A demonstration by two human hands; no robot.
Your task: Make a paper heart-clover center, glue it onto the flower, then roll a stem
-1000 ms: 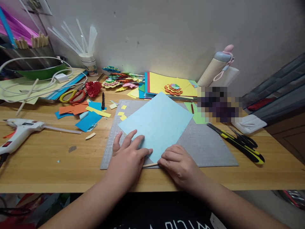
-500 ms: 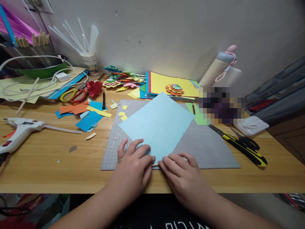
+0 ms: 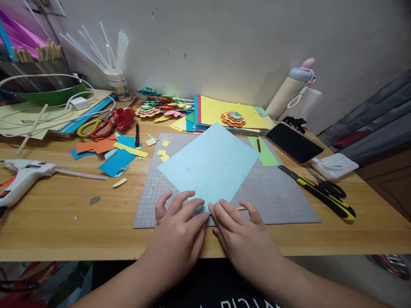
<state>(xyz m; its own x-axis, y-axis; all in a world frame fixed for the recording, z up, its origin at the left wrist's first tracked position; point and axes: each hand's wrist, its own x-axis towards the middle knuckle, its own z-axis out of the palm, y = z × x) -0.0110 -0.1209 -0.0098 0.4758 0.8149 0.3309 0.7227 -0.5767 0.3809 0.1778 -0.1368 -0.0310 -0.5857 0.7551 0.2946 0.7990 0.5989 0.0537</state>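
A light blue sheet of paper [image 3: 210, 162] lies turned like a diamond on the grey cutting mat [image 3: 282, 196]. At its near corner, a thin wooden stick [image 3: 241, 208] shows past my right fingers; its other end is hidden. My left hand [image 3: 180, 224] presses thumb and index finger at that corner, its other fingers raised and spread over the sheet. Close beside it, my right hand [image 3: 240, 229] has its fingertips closed over the corner and the stick. The paper's near edge seems curled around the stick, mostly covered by my fingers.
On the left lie a glue gun [image 3: 24, 175], paper scraps [image 3: 117, 162] and scissors [image 3: 96, 128]. Layered paper flowers [image 3: 150, 107] and a coloured paper stack [image 3: 208, 107] are behind the mat. A phone [image 3: 295, 142] and utility knife [image 3: 321, 194] are at right.
My right fingertips have shifted closer to my left hand. The stick, seen between the hands before, is now covered there and shows beyond my right fingers. The view has shifted slightly.
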